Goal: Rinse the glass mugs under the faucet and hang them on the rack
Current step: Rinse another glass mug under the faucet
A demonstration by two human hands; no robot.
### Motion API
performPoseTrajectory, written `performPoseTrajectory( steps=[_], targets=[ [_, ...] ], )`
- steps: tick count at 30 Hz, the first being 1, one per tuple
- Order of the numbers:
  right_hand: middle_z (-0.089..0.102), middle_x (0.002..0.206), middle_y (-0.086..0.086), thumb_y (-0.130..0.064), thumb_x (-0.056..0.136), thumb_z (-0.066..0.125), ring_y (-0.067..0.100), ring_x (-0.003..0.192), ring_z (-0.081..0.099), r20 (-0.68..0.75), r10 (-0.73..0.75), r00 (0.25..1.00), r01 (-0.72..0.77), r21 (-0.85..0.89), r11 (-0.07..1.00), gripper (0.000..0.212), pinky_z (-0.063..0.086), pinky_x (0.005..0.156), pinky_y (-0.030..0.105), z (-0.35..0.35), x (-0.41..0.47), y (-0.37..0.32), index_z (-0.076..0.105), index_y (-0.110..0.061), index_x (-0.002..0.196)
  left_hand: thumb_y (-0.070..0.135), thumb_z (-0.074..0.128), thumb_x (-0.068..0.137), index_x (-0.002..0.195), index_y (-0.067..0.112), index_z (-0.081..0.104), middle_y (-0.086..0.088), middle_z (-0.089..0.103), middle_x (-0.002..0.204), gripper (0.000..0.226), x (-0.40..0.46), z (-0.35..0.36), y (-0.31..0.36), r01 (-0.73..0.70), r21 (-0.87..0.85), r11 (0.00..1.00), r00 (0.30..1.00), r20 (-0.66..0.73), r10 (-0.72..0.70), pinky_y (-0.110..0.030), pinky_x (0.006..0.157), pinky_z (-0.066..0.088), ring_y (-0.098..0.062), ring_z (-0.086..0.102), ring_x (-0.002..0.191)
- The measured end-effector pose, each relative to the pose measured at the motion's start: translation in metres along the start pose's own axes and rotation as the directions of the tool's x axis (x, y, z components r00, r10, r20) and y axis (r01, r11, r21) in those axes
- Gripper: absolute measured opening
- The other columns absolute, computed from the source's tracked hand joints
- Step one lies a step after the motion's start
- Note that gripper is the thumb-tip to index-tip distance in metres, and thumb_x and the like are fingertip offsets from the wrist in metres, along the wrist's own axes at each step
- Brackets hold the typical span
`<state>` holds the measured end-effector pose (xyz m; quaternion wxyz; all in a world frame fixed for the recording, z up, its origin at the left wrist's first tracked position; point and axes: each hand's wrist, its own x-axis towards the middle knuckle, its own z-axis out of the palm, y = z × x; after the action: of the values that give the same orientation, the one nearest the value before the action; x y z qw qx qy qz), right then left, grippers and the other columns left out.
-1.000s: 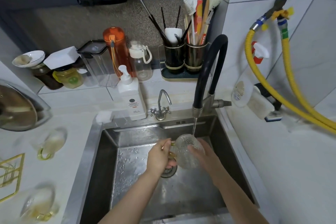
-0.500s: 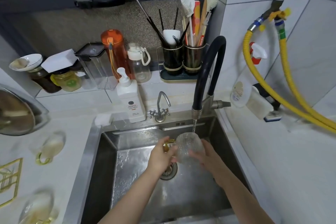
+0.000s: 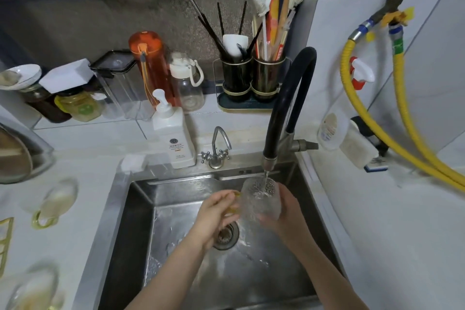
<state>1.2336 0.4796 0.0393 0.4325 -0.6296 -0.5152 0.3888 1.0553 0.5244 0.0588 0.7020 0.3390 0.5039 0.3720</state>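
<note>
A textured glass mug [image 3: 259, 199] with a yellow handle is held upright over the steel sink [image 3: 120, 199], right under the black faucet [image 3: 281, 108]. A thin stream of water runs into its open top. My left hand [image 3: 216, 211] grips the handle on the mug's left side. My right hand [image 3: 286, 211] wraps round the mug's right side and bottom. Two more glass mugs lie on the counter at the left, one [image 3: 54, 202] further back and one [image 3: 32, 289] at the near edge, blurred. A piece of the gold wire rack [image 3: 3, 241] shows at the left frame edge.
A white soap pump bottle [image 3: 173, 133] and a small chrome tap [image 3: 216, 148] stand behind the sink. Bottles, jars and a utensil holder [image 3: 251, 78] line the back ledge. A pot lid [image 3: 17, 153] is at the left, yellow hoses [image 3: 402, 133] on the right wall.
The mug has been turned from tilted sideways to upright and raised closer to the spout, so water now pours inside it. Both hands kept their hold.
</note>
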Motion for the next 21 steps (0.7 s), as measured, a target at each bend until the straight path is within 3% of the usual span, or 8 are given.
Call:
performPoseTrajectory(
  steps=[3,5,7,9,13,17,19,21],
  targets=[
    [0.066,0.104,-0.012,-0.011,0.073,0.078,-0.002,0.097,0.063,0.007,-0.027,1.000,0.027,-0.035,0.999,0.052,0.054,0.079,0.018,-0.003,0.020,-0.013,0.054,-0.036,0.112,0.013,0.051,0.096,0.094,0.011,0.062,-0.004,0.069,0.090,0.011,0.012,0.005,0.005,-0.033,-0.068,0.997,0.999,-0.042,0.030,-0.033,0.082,0.053,-0.015,0.065,0.084],
    [0.066,0.101,-0.012,-0.029,0.074,0.078,-0.002,0.093,0.064,-0.004,-0.019,1.000,0.019,-0.031,0.999,0.045,0.054,0.077,0.018,-0.019,0.025,-0.012,0.055,-0.033,0.112,0.015,0.049,0.097,0.094,0.012,0.059,-0.002,0.068,0.090,0.011,0.018,0.024,0.004,-0.021,-0.061,0.998,1.000,-0.011,0.020,-0.026,0.075,0.053,-0.010,0.064,0.080],
    [0.065,0.101,-0.010,-0.044,0.072,0.076,0.000,0.092,0.064,-0.034,0.008,0.999,-0.010,-0.068,0.998,0.053,0.057,0.079,0.027,-0.031,0.019,-0.001,0.056,-0.022,0.116,0.014,0.048,0.098,0.100,0.008,0.059,-0.002,0.068,0.090,0.013,0.017,0.038,-0.004,0.014,-0.046,0.999,0.999,0.031,-0.013,-0.025,0.073,0.054,-0.008,0.065,0.077],
    [0.064,0.101,-0.009,-0.029,0.076,0.076,-0.003,0.091,0.064,-0.064,0.016,0.998,-0.020,-0.058,0.998,0.048,0.057,0.078,0.024,-0.031,0.005,0.006,0.055,-0.017,0.118,0.012,0.050,0.097,0.103,0.006,0.061,-0.003,0.069,0.088,0.014,0.011,0.033,-0.008,0.033,-0.034,0.999,0.999,0.042,-0.032,-0.027,0.074,0.055,-0.010,0.066,0.077],
    [0.061,0.110,-0.004,-0.038,0.074,0.072,0.008,0.096,0.063,-0.020,0.003,1.000,-0.004,-0.010,1.000,0.046,0.055,0.077,0.027,-0.011,0.004,0.001,0.051,-0.034,0.115,0.009,0.049,0.096,0.097,0.008,0.063,-0.008,0.069,0.089,0.014,0.016,0.006,-0.004,0.030,-0.118,0.993,0.999,0.032,-0.026,-0.034,0.083,0.055,-0.017,0.065,0.084],
    [0.064,0.108,-0.007,-0.039,0.080,0.070,0.005,0.096,0.064,-0.075,0.013,0.997,-0.014,-0.015,1.000,0.041,0.057,0.082,0.033,-0.026,0.014,0.004,0.053,-0.032,0.116,0.010,0.046,0.098,0.097,0.009,0.058,-0.003,0.068,0.085,0.013,0.024,0.030,-0.001,0.049,-0.106,0.993,0.997,0.061,-0.043,-0.022,0.063,0.057,-0.007,0.068,0.069],
    [0.063,0.107,-0.010,-0.034,0.080,0.071,-0.001,0.095,0.063,-0.110,0.030,0.993,-0.023,0.064,0.998,0.037,0.054,0.079,0.022,-0.032,0.002,0.007,0.054,-0.033,0.113,0.010,0.047,0.097,0.101,0.007,0.059,-0.004,0.069,0.085,0.013,0.021,0.036,-0.008,0.094,-0.093,0.991,0.991,0.099,-0.085,-0.028,0.072,0.057,-0.010,0.069,0.071],
    [0.064,0.105,-0.006,-0.040,0.074,0.073,0.005,0.094,0.064,-0.116,-0.006,0.993,0.016,0.091,0.996,0.044,0.053,0.074,0.021,-0.024,-0.007,0.005,0.054,-0.030,0.113,0.011,0.053,0.095,0.102,0.006,0.062,-0.008,0.070,0.090,0.013,0.018,0.023,-0.010,0.112,-0.075,0.991,0.991,0.085,-0.106,-0.040,0.088,0.054,-0.018,0.067,0.081]
  ],
)
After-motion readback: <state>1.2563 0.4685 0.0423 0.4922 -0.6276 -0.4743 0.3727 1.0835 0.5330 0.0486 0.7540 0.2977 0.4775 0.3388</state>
